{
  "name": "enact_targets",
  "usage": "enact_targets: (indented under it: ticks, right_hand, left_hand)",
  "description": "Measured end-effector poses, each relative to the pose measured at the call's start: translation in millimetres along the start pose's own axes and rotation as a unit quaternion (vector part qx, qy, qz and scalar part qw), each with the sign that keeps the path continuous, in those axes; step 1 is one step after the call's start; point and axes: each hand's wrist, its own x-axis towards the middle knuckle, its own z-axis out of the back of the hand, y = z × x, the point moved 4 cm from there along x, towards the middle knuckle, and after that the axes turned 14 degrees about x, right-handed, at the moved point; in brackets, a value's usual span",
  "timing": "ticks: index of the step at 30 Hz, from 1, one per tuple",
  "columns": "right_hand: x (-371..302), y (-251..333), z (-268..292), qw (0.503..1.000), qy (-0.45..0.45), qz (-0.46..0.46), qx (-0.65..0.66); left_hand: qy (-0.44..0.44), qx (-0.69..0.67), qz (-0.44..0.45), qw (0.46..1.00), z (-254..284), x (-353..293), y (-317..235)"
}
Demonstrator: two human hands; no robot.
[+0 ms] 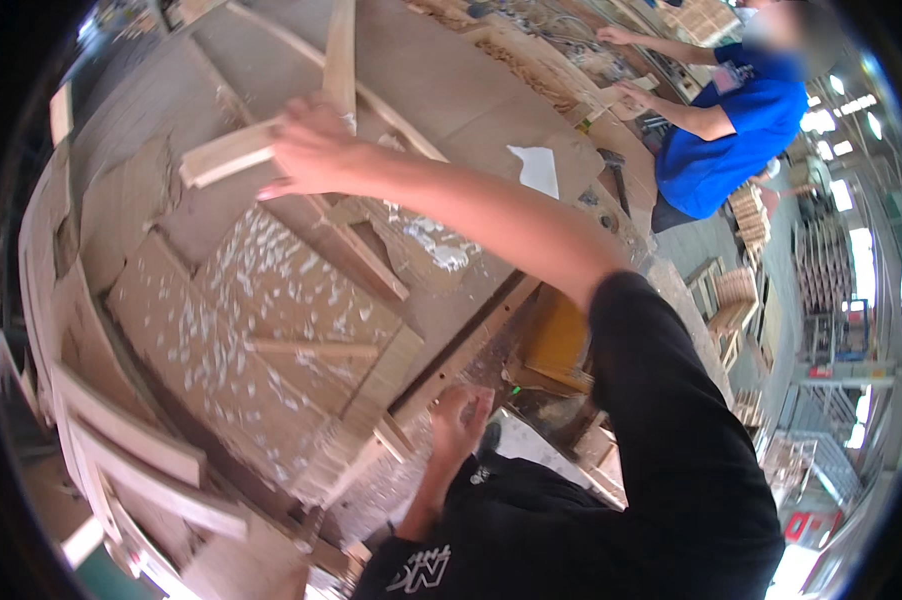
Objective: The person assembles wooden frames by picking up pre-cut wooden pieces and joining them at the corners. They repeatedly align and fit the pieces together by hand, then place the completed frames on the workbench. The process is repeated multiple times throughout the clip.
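My right hand (pixel 311 148) reaches across the table to its far left part, fingers wrapped over the end of a short pale wooden piece (pixel 223 155). A longer wooden strip (pixel 340 60) runs up from beside that hand; whether the two are joined is hidden. My left hand (pixel 458 415) is close to my body at the table's near edge, its fingers curled; what they hold, if anything, I cannot make out. Between the hands lies a cardboard sheet (pixel 186 345) spotted with white glue dabs. A thin wooden stick (pixel 311 348) rests on it.
Curved wooden parts (pixel 136 430) are stacked along the left edge. White glue smears a board (pixel 441 247) near the middle. A hammer (pixel 616 180) and white paper (pixel 536 170) lie farther right. Beyond, a person in a blue shirt (pixel 736 125) works at the bench. A yellow container (pixel 559 338) sits below the table edge.
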Motion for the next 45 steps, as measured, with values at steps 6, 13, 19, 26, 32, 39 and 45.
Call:
enact_targets:
  ticks: [6, 13, 19, 26, 32, 39, 45]
  right_hand:
    - [122.3, -46.5, -66.2, 0.989, -0.094, -0.109, 0.016]
    - [122.0, -39.1, -95.3, 0.996, -0.086, 0.010, 0.029]
    - [71.7, -85.0, -28.0, 0.973, -0.170, 0.061, 0.144]
    - [-88.1, -125.8, 185.6, 0.920, -0.259, -0.076, 0.283]
    - [-348.8, -167.1, 280.6, 0.594, -0.517, 0.015, 0.616]
    - [-599.7, -74.5, 298.9, 0.610, -0.520, 0.099, 0.590]
    - [-733.3, -9.5, 310.7, 0.573, -0.606, -0.050, 0.550]
  left_hand:
    - [0.040, -0.017, 0.044, 0.998, 22.0, 0.3, 18.7]
    - [0.007, -0.045, 0.068, 0.997, 17.7, -7.2, 17.9]
    - [0.030, -0.020, -0.008, 0.999, 17.2, 11.8, -16.9]
    - [0.000, 0.029, -0.019, 0.999, 22.5, 14.4, -40.1]
    - [-0.155, 0.262, -0.315, 0.899, 33.9, 70.4, -158.7]
    - [0.017, 0.371, -0.522, 0.768, -2.7, 92.7, -369.2]
    - [0.239, 0.299, -0.583, 0.717, -85.7, 55.4, -420.1]
